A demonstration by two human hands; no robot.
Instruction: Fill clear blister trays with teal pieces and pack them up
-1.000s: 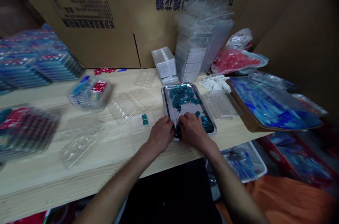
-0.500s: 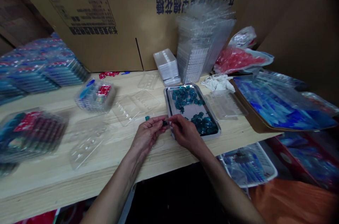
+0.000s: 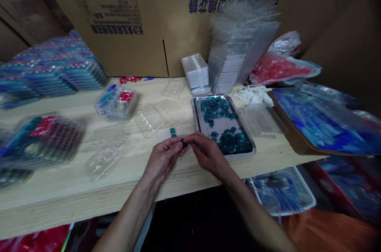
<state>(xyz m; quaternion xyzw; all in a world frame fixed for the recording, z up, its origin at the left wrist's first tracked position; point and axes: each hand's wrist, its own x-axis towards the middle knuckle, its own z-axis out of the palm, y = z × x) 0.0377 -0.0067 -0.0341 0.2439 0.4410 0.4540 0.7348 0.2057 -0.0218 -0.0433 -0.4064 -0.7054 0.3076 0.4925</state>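
Left hand (image 3: 163, 159) and right hand (image 3: 208, 152) together, both pinching a tiny dark piece (image 3: 185, 144) beside the steel tray (image 3: 196, 119): seemingly light, hard, slippery; best held by its edges.

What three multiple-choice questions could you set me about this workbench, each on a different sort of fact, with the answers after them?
1. Where does the steel tray sit?
A) On the wooden bench
B) On the floor
C) Inside a cardboard box

2. What colour are the small pieces heaped on that tray?
A) Red
B) Teal
C) White

3. How do the person's left hand and right hand stand?
A) Far apart, at opposite ends of the bench
B) Both resting flat inside the tray
C) Together, their fingers at a small dark piece

Answers:
1. A, because the tray lies on the bench top.
2. B, because the heaped pieces show a blue-green colour.
3. C, because both hands meet at that piece, just left of the tray.
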